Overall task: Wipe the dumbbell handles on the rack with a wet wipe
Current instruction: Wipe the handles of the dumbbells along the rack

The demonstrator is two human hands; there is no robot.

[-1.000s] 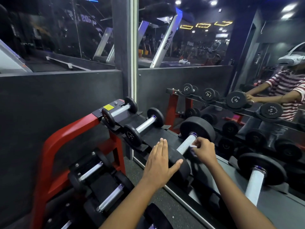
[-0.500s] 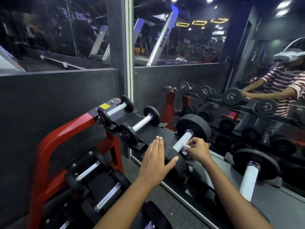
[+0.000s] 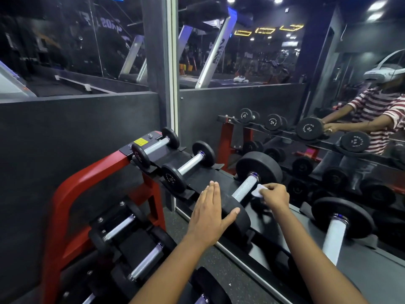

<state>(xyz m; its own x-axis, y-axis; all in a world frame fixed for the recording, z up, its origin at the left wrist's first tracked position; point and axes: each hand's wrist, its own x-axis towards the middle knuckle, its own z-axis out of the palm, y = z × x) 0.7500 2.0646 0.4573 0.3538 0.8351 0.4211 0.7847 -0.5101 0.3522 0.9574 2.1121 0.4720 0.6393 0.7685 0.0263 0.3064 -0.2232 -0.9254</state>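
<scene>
The right hand (image 3: 275, 197) pinches a white wipe (image 3: 258, 190) against the right side of a knurled handle (image 3: 244, 188). The left hand (image 3: 208, 218) lies flat, fingers straight, on that dumbbell's near plate (image 3: 238, 218). The dumbbell sits third on the top shelf of a red rack (image 3: 72, 198), against a mirror (image 3: 306, 106). Four dumbbells show on that shelf; three handles show on the shelf below.

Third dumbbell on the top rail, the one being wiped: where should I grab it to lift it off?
Probably by the knurled handle, the only narrow part between its two wide black heads. Come from above and the front, since a mirror backs the rack. The left hand lies flat on the near head; the right hand pinches the wipe there.
</scene>
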